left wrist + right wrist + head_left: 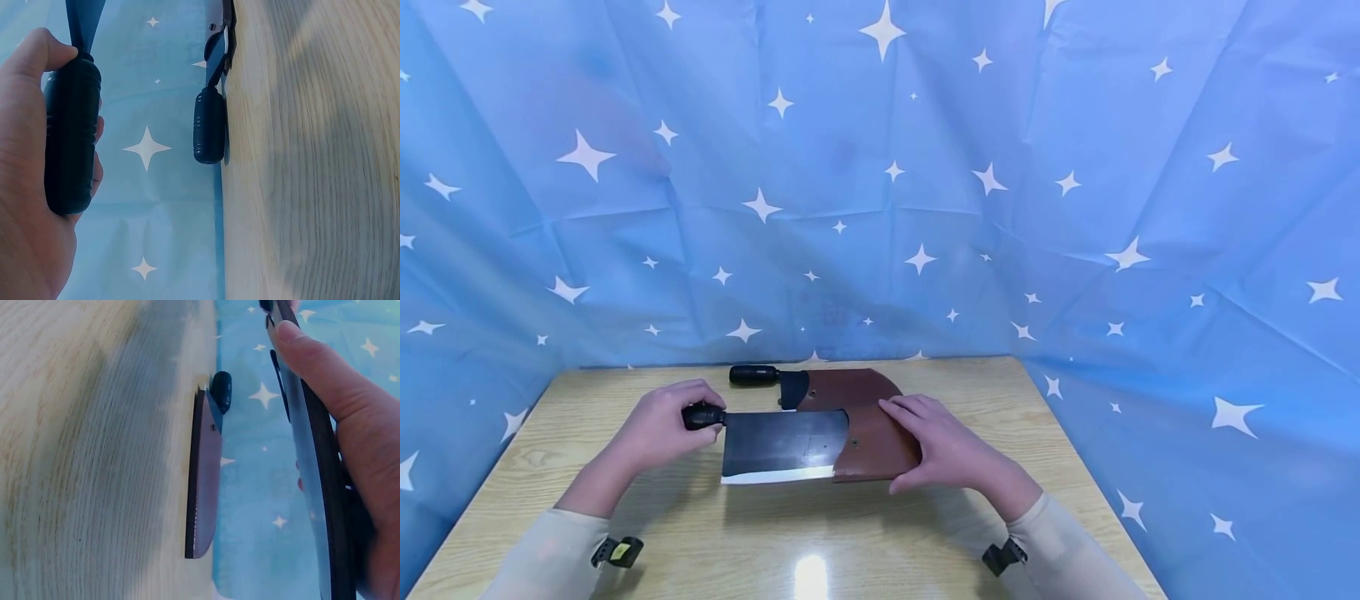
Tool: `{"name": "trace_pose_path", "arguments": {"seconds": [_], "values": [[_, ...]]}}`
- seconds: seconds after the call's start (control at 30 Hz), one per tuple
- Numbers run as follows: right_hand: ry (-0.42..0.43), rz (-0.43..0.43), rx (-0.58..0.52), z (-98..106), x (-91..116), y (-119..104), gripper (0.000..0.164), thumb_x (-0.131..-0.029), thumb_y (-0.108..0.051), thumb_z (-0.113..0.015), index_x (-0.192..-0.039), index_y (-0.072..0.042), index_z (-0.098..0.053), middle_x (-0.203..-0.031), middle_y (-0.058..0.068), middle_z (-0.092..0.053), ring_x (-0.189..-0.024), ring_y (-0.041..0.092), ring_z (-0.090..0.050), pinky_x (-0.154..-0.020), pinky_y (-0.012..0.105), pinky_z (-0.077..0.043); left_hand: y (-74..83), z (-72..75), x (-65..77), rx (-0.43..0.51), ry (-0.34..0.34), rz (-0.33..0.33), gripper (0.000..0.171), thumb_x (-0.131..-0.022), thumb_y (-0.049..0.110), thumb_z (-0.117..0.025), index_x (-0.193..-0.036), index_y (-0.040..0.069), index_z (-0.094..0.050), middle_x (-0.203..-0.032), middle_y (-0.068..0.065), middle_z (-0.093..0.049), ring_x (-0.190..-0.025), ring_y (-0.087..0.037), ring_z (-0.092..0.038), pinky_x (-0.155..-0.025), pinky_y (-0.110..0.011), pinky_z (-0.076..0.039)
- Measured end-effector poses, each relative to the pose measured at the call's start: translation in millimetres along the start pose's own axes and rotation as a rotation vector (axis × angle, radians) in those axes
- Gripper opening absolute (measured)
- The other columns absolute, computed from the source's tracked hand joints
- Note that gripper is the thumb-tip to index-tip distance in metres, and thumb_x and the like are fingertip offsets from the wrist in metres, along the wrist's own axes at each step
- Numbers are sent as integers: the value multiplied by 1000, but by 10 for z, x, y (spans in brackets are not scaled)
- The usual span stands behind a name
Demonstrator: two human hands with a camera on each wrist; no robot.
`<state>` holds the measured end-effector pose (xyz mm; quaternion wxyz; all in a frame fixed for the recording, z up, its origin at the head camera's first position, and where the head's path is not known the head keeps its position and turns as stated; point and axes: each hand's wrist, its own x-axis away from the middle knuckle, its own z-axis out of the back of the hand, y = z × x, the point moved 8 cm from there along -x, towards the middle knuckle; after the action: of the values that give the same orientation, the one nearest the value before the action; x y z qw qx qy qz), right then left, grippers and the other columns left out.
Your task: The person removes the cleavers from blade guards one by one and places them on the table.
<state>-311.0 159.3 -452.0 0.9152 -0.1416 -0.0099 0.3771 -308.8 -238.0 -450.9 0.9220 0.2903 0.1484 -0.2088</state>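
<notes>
- Black handle (703,416) of the front cleaver (785,442): L hand (666,421) grips it, fingers curled round, thumb up by the blade end (L wrist view).
- Blade runs L to R, dark w/ bright lower edge; far end meets the mouth of the front sheath (876,450), brown w/ studs. Most of blade shows; how far in, can't tell.
- R hand (942,446) holds the sheath's far end, fingers on upper side, thumb along lower edge.
- Front cleaver + sheath are up off the table (700,533), btwn the 2 hands.
- Behind, nr table's back edge: 2nd cleaver (754,375), blk handle to L, blade mostly in the rear sheath (846,389), also brown.
- Bkgd: blue cloth (865,179) w/ white stars.
- Light sleeves (550,554), dk wrist straps (1004,557) both arms.
</notes>
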Motion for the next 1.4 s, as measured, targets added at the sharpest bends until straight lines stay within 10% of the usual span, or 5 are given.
{"name": "trace_pose_path", "arguments": {"seconds": [1.4], "values": [[66,-4,19,182,206,236,127,-70,-74,-96,-170,-16,-43,-164,4,-50,-150,31,-46,-120,57,-43,-152,157,115,-28,29,29,30,-81,14,-90,-104,29,-79,-103,11,-72,-92,-20,-67,-79,-48,-55]]}}
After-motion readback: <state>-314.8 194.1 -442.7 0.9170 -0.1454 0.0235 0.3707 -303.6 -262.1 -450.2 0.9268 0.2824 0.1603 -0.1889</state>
